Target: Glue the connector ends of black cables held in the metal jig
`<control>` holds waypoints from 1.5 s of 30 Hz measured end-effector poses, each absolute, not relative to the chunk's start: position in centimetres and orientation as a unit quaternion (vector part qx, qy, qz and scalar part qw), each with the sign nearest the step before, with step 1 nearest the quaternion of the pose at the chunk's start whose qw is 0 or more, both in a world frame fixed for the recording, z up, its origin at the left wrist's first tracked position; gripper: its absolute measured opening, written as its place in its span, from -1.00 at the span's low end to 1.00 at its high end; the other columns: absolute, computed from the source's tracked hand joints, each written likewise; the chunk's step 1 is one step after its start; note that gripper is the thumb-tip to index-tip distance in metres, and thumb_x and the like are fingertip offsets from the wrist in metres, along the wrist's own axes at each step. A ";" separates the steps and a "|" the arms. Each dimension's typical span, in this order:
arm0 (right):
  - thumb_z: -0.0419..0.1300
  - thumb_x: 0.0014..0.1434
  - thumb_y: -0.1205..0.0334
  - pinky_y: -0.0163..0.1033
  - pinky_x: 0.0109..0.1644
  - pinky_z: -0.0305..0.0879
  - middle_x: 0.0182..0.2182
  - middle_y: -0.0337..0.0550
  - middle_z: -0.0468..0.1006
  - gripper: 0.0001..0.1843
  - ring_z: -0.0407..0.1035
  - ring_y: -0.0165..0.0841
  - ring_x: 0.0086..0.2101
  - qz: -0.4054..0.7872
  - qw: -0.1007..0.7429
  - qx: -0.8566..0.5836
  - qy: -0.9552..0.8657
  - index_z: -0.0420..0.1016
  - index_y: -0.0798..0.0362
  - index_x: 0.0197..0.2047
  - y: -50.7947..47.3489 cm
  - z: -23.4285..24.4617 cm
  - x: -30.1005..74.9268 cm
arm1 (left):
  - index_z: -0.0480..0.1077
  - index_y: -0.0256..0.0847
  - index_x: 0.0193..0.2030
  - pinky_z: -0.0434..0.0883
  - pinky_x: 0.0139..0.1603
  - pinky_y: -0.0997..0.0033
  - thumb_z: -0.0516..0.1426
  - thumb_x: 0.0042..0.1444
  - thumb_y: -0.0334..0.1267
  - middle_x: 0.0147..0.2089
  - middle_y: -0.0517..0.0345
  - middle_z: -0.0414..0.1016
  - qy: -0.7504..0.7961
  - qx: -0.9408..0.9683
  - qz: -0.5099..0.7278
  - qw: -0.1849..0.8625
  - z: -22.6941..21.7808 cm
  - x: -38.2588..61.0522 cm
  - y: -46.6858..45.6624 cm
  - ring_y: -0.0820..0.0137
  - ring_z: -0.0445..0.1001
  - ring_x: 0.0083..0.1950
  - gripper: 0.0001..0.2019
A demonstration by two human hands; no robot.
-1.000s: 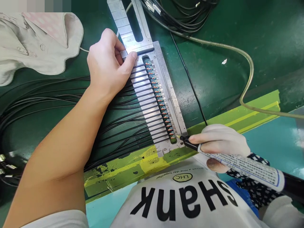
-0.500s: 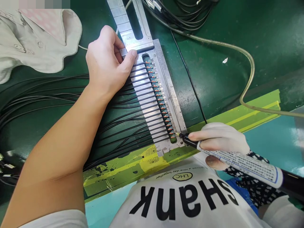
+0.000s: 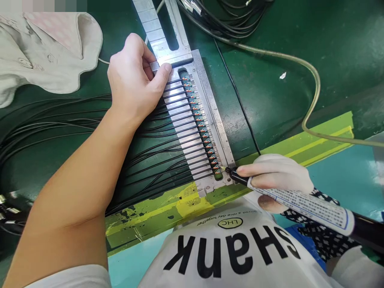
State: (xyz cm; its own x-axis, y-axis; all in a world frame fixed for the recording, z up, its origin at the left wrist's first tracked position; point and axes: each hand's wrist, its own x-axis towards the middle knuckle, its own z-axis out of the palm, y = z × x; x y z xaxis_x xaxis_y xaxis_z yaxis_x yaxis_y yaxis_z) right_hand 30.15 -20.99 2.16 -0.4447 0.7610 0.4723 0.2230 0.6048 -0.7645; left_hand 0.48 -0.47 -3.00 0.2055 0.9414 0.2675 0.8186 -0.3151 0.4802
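Compared with a moment ago, very little differs: the whole scene sits slightly higher and further left in my view, and the marker's tip stays at the same cable end.

My gloved right hand is closed on a marker, a black-tipped pen with a white, densely printed barrel. I pinch it between my thumb, underneath, and my index finger, laid along the top. Its pale tip sits at the last of the cable ends nearest me, though I can't tell whether it is touching.

My bare left hand is curled over the top of the metal comb fixture, fingers folded and thumb pressed on its steel crossbar.

The cable ends lie in a neat row along the fixture's slot, showing small coloured wires, and the black cables fan out beneath my left forearm towards a loose bundle. My forearm lies over part of them.

All this sits on a green work mat edged with worn yellow-green tape. A beige cable curves across the mat, more black cables are bunched at the top, and a folded pale garment lies at the upper left.
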 end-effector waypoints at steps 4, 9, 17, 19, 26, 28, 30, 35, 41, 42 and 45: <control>0.18 0.35 0.13 -0.21 -0.36 0.46 -0.14 0.10 0.69 -0.80 0.58 -0.32 -0.35 0.314 0.415 -0.307 -0.797 0.51 0.09 -0.18 -21.2 2.5 30.4 | 0.31 -0.19 -0.16 0.36 -0.11 0.27 0.28 0.12 -0.22 -0.39 0.29 0.26 0.578 0.762 0.266 0.122 -3.1 0.5 -0.4 0.41 0.43 -0.30 -0.76; 0.10 0.41 0.10 -0.15 -0.33 0.50 -0.11 0.01 0.69 -0.74 0.54 -0.32 -0.36 0.295 0.452 -0.330 -0.774 0.53 0.05 -0.21 -22.9 2.7 30.4 | 0.31 -0.19 -0.20 0.32 -0.18 0.33 0.29 0.08 -0.24 -0.41 0.30 0.27 0.573 0.761 0.279 0.119 -3.1 0.6 -0.4 0.48 0.35 -0.37 -0.76; 0.09 0.41 0.06 -0.14 -0.34 0.38 -0.10 0.06 0.67 -0.70 0.47 -0.31 -0.41 0.304 0.352 -0.328 -0.823 0.54 0.06 -0.19 -23.9 2.8 30.7 | 0.34 -0.18 -0.16 0.28 -0.17 0.32 0.28 0.10 -0.24 -0.40 0.27 0.27 0.576 0.756 0.284 0.132 -3.3 0.5 -0.3 0.47 0.33 -0.37 -0.77; 0.08 0.41 0.07 -0.15 -0.34 0.37 -0.11 0.04 0.68 -0.71 0.46 -0.33 -0.42 0.301 0.342 -0.337 -0.824 0.53 0.04 -0.20 -23.7 2.9 30.6 | 0.36 -0.18 -0.17 0.25 -0.23 0.36 0.28 0.08 -0.24 -0.40 0.27 0.28 0.572 0.758 0.286 0.124 -3.3 0.4 -0.3 0.50 0.29 -0.39 -0.77; 0.03 0.44 0.07 -0.16 -0.35 0.39 -0.13 0.01 0.68 -0.68 0.44 -0.35 -0.44 0.300 0.359 -0.346 -0.814 0.52 0.03 -0.21 -23.5 2.8 30.5 | 0.33 -0.18 -0.17 0.29 -0.17 0.32 0.29 0.08 -0.24 -0.40 0.27 0.26 0.575 0.758 0.280 0.127 -3.2 0.5 -0.3 0.47 0.33 -0.36 -0.76; 0.02 0.45 0.07 -0.16 -0.36 0.40 -0.14 0.01 0.68 -0.67 0.44 -0.35 -0.44 0.299 0.356 -0.347 -0.814 0.51 0.04 -0.21 -23.4 2.8 30.4 | 0.33 -0.19 -0.18 0.30 -0.16 0.31 0.29 0.07 -0.24 -0.40 0.28 0.25 0.575 0.760 0.277 0.124 -3.2 0.5 -0.2 0.46 0.34 -0.35 -0.75; 0.01 0.45 0.08 -0.15 -0.35 0.41 -0.15 0.01 0.68 -0.67 0.44 -0.35 -0.44 0.296 0.352 -0.348 -0.817 0.51 0.04 -0.21 -23.4 2.8 30.4 | 0.32 -0.19 -0.18 0.31 -0.15 0.30 0.28 0.06 -0.24 -0.40 0.28 0.25 0.574 0.761 0.276 0.123 -3.2 0.5 -0.2 0.46 0.35 -0.36 -0.75; 0.03 0.44 0.09 -0.16 -0.35 0.40 -0.14 0.01 0.69 -0.69 0.46 -0.35 -0.43 0.294 0.359 -0.343 -0.817 0.51 0.04 -0.19 -23.4 2.8 30.5 | 0.32 -0.18 -0.17 0.35 -0.12 0.25 0.27 0.08 -0.24 -0.39 0.27 0.24 0.575 0.763 0.270 0.122 -3.2 0.5 -0.3 0.43 0.39 -0.33 -0.76; 0.11 0.39 0.09 -0.15 -0.34 0.39 -0.12 0.03 0.68 -0.73 0.47 -0.33 -0.41 0.308 0.365 -0.328 -0.815 0.53 0.06 -0.21 -23.6 2.5 30.8 | 0.32 -0.18 -0.16 0.33 -0.15 0.29 0.26 0.10 -0.22 -0.39 0.28 0.25 0.576 0.764 0.266 0.116 -3.1 0.5 -0.3 0.44 0.38 -0.32 -0.77; 0.13 0.38 0.09 -0.15 -0.35 0.39 -0.12 0.03 0.68 -0.75 0.47 -0.33 -0.42 0.307 0.367 -0.327 -0.815 0.53 0.05 -0.22 -23.6 2.5 30.8 | 0.32 -0.18 -0.17 0.31 -0.18 0.32 0.26 0.10 -0.22 -0.39 0.28 0.26 0.575 0.764 0.269 0.114 -3.1 0.5 -0.3 0.46 0.36 -0.34 -0.77; 0.12 0.39 0.07 -0.15 -0.37 0.38 -0.12 0.02 0.68 -0.72 0.46 -0.34 -0.43 0.309 0.368 -0.327 -0.814 0.53 0.05 -0.23 -23.6 2.5 30.7 | 0.33 -0.17 -0.20 0.26 -0.26 0.34 0.26 0.08 -0.24 -0.40 0.27 0.29 0.571 0.761 0.285 0.116 -3.1 0.6 -0.4 0.48 0.30 -0.38 -0.79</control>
